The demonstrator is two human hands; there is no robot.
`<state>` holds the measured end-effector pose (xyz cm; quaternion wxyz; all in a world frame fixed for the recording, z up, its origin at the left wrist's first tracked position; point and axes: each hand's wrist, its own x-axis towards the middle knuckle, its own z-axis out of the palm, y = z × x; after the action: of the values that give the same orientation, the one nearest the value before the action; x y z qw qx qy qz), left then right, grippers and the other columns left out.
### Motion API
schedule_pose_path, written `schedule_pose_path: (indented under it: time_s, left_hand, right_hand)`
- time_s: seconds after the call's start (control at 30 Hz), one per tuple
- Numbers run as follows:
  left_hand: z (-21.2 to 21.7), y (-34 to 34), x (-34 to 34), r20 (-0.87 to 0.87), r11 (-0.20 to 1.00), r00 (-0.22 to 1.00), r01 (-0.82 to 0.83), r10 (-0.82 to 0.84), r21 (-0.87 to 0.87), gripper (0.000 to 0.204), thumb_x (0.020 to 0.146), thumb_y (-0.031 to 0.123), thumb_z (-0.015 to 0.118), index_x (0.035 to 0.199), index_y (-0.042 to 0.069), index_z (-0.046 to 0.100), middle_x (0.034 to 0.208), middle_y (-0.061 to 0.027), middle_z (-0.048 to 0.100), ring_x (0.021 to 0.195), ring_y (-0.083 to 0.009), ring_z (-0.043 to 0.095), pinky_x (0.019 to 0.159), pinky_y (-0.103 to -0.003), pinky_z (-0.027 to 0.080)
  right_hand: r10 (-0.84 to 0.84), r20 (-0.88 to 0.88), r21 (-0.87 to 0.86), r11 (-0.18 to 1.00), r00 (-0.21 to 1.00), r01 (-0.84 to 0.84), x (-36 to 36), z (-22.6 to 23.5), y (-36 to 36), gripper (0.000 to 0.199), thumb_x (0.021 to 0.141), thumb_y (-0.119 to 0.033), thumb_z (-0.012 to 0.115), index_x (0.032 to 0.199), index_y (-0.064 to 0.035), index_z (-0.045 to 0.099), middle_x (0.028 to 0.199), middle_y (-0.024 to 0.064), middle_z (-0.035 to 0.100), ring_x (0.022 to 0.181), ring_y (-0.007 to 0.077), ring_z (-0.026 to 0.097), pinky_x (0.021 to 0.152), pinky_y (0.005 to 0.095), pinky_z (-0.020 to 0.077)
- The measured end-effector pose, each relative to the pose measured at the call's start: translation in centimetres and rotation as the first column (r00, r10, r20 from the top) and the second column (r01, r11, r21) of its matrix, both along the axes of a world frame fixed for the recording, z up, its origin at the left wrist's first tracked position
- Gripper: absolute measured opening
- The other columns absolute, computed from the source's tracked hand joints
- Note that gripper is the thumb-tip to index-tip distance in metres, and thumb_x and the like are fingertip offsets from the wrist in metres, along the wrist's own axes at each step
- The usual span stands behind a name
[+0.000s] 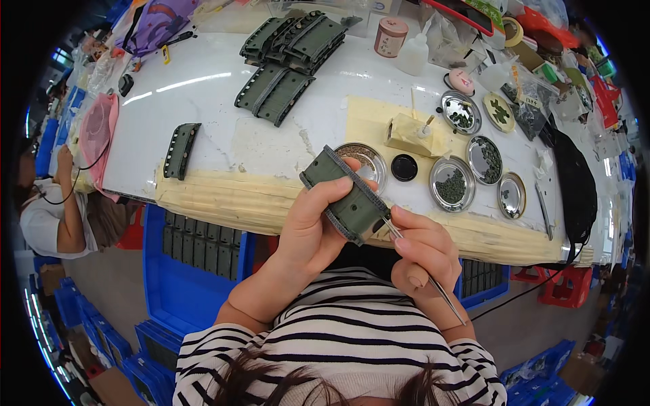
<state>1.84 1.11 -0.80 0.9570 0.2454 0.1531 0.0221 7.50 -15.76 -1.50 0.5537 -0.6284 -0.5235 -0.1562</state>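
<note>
1. While the left hand [313, 227] is closed around a dark green strap piece [345, 196], thumb on top and fingers beneath, it holds that piece tilted just below the middle of the frame, over the near edge of the table [203, 135].
2. The right hand [423, 250] pinches a thin metal tool [433, 284], its tip touching the lower right end of the strap piece and its shaft running down toward the lower right.
3. Just behind the strap piece, a round metal dish [369, 162] sits on the table, partly hidden by it, with a small black disc [404, 167] beside it.
4. Right of those, further metal dishes hold small dark green parts [452, 184]; others lie toward the upper right.
5. A cream-coloured block [406, 135] with a brush standing in it rests on a pale sheet right of centre.
6. At centre left, a single green strap piece [181, 150] lies alone; at the top centre, a stack of similar pieces [291, 57] is piled.
7. A pink lidded jar [391, 36] and a white bottle [414, 54] stand at the top, right of the stack.
8. Below the table edge at lower left, a blue crate [189, 271] holds more green pieces.
9. At the far left edge, another person [47, 210] in white sits.
</note>
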Motion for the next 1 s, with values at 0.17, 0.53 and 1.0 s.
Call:
schedule_pose_path:
  time_s: [0.17, 0.53, 1.0]
  left_hand:
    - [0.1, -0.1, 0.0, -0.002, 1.0, 1.0, -0.009, 0.009, 0.012, 0.031, 0.088, 0.017, 0.057, 0.117, 0.007, 0.05, 0.103, -0.0124, 0.062, 0.094, -0.0192, 0.062, 0.083, -0.035, 0.052]
    - [0.2, -1.2, -0.1, 0.012, 0.989, 0.991, -0.129, 0.13, -0.072, 0.027, 0.088, 0.015, 0.055, 0.114, 0.006, 0.052, 0.098, -0.0117, 0.064, 0.091, -0.0186, 0.063, 0.079, -0.033, 0.055]
    - [-0.2, -1.8, -0.4, 0.043, 0.984, 0.987, -0.147, 0.152, -0.098, 0.027, 0.089, 0.017, 0.055, 0.115, 0.01, 0.05, 0.102, -0.0095, 0.061, 0.095, -0.0169, 0.061, 0.083, -0.034, 0.052]
  right_hand:
    - [0.003, 0.02, 0.004, 1.0, 1.0, -0.003, 0.1, 0.0, 0.1, 0.028, 0.086, -0.009, 0.064, 0.111, -0.0003, 0.056, 0.099, 0.0136, 0.06, 0.101, 0.0355, 0.063, 0.078, 0.0361, 0.056]
    - [-0.082, 0.035, 0.033, 0.996, 0.996, 0.081, -0.3, -0.6, 0.7, 0.021, 0.091, -0.011, 0.057, 0.109, -0.0001, 0.056, 0.098, 0.0135, 0.06, 0.101, 0.0363, 0.064, 0.078, 0.0372, 0.0559]
    - [-0.168, 0.09, 0.094, 0.983, 0.982, 0.16, -0.4, -1.2, 1.5, 0.019, 0.093, -0.012, 0.053, 0.105, 0.0022, 0.055, 0.093, 0.014, 0.061, 0.097, 0.0375, 0.065, 0.074, 0.0368, 0.0573]
